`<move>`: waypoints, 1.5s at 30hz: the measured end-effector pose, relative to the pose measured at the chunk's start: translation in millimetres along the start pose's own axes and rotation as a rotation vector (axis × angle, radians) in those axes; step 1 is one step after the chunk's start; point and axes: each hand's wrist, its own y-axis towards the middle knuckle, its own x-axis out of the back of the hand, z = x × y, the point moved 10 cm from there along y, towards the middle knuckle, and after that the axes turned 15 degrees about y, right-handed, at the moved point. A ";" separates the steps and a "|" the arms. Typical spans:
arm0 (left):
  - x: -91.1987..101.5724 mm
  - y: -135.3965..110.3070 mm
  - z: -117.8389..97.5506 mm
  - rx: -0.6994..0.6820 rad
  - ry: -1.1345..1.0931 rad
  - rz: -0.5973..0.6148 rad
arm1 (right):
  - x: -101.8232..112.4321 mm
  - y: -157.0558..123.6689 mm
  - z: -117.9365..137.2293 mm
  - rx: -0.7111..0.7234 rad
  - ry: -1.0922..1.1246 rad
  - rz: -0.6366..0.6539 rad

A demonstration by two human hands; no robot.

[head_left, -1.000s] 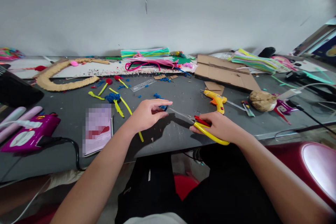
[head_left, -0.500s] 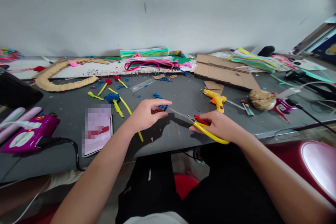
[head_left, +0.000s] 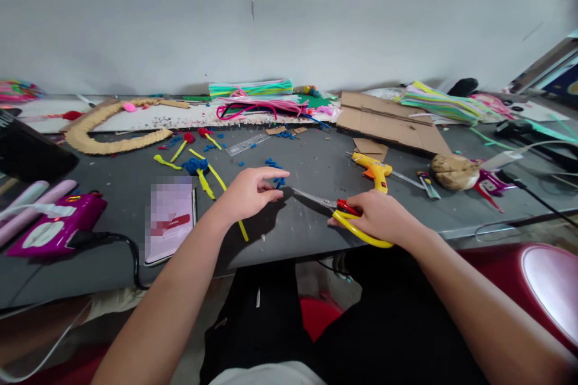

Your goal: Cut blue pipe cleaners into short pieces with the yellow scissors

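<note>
My right hand (head_left: 377,215) grips scissors (head_left: 316,197) with yellow and red handles. Their blades point left, and the tips end just short of my left hand (head_left: 253,191). That hand hovers over the grey table with thumb and index finger apart. Small blue pieces (head_left: 279,181) show in the gap between these fingers; whether they touch the skin is unclear. More blue snippets (head_left: 273,163) lie just behind. Left of the hand is a blue fuzzy bundle (head_left: 195,166) with yellow pipe-cleaner pieces, and a long yellow pipe cleaner (head_left: 217,175) runs partly under my wrist.
A phone (head_left: 171,219) lies beside my left forearm, near a purple box with a cable (head_left: 56,225). A yellow glue gun (head_left: 372,169) sits beyond my right hand. Cardboard (head_left: 392,120), pipe-cleaner bundles (head_left: 250,89) and a curved tan piece (head_left: 112,143) line the back.
My left thumb and index finger have spread apart around the blue pieces. The scissors have stayed nearly in place, their blades now showing more clearly. The view has shifted slightly.
</note>
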 end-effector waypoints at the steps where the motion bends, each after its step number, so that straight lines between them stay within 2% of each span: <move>1: 3.3 -0.2 1.7 -0.004 0.048 -0.023 | 3.4 -0.6 -5.4 -0.027 -0.006 -0.015; 3: 6.7 -0.6 3.0 -0.033 0.159 -0.050 | 11.9 -2.7 -16.0 -0.076 0.009 -0.060; 6: 1.6 -0.6 3.5 -0.091 0.310 -0.029 | 22.1 -6.1 -25.8 -0.113 0.039 -0.125; 11: -6.7 0.9 0.9 -0.149 0.429 0.006 | 17.8 -6.1 -24.7 -0.103 0.058 -0.093; 15: -1.4 1.8 -8.8 -0.208 0.392 -0.045 | 16.6 -5.3 -22.2 -0.097 0.068 -0.086; 21: 16.6 1.7 5.9 -0.039 0.140 -0.189 | 18.1 -5.8 -25.8 -0.132 0.068 -0.091; 25: 21.4 -2.0 5.1 -0.036 0.008 -0.243 | 14.7 -6.0 -24.7 -0.122 0.077 -0.069; 36: 15.7 -2.4 -5.1 -0.046 -0.068 -0.191 | 5.7 -5.1 -17.7 -0.045 0.157 -0.035; 45: 8.4 -2.7 -9.7 -0.072 -0.098 -0.124 | 3.4 -9.7 -1.7 0.022 0.111 -0.029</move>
